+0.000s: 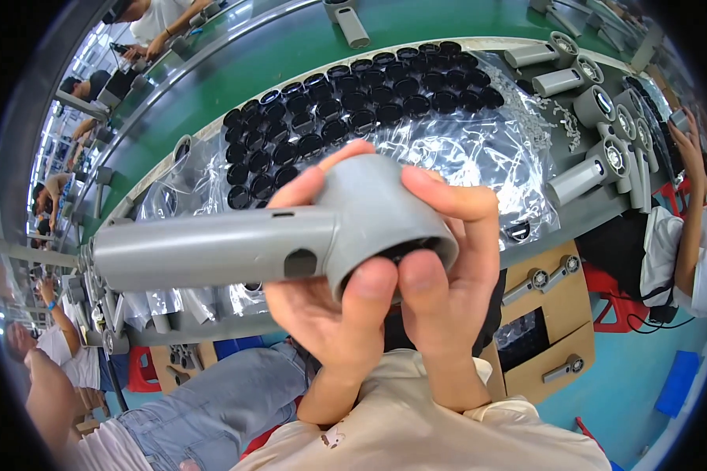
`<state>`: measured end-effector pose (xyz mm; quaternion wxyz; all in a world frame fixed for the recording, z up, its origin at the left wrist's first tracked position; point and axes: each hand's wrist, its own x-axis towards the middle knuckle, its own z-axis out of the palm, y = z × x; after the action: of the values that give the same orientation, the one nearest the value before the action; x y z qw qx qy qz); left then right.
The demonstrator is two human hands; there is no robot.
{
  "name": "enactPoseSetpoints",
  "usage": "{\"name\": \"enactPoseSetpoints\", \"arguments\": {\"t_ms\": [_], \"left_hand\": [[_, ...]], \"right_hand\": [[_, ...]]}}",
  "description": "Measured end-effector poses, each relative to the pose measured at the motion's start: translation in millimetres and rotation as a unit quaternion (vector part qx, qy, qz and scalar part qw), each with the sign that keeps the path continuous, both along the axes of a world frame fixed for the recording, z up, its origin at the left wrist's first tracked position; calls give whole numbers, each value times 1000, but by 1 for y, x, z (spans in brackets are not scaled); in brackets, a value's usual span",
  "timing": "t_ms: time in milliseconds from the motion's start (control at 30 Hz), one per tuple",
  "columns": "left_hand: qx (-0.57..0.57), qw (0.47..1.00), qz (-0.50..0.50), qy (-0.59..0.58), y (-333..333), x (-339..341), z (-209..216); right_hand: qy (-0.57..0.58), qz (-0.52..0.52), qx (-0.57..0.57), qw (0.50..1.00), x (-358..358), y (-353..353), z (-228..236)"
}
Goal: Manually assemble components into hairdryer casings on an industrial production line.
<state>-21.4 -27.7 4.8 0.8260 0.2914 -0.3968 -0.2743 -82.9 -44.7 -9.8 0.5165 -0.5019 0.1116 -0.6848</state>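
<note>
A grey handheld fan housing (220,250) is held up close, its long handle pointing left and its round head between my hands. My left hand (326,318) is closed around the near left side of the head, with fingertips showing over its far rim. Around the right side wraps my right hand (467,267). Both thumbs press side by side at the head's near opening, against something black inside that is mostly hidden. Behind the housing, rows of round black caps (361,122) lie on clear plastic film (479,157) on the bench.
Several grey fans (573,182) and a scatter of small clear parts (565,125) lie at the right. Beyond the bench runs a green conveyor belt (267,74). Cardboard boxes (558,314) stand below at right. Other people sit close on both sides.
</note>
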Motion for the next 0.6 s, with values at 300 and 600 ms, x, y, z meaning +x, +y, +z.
{"name": "enactPoseSetpoints", "arguments": {"t_ms": [300,600], "left_hand": [[306,904,-133,-266,56,45,38],[-57,925,102,-362,16,33,3]], "right_hand": [[32,-44,-108,993,-14,-10,2],[45,-34,-112,992,-7,-3,8]]}}
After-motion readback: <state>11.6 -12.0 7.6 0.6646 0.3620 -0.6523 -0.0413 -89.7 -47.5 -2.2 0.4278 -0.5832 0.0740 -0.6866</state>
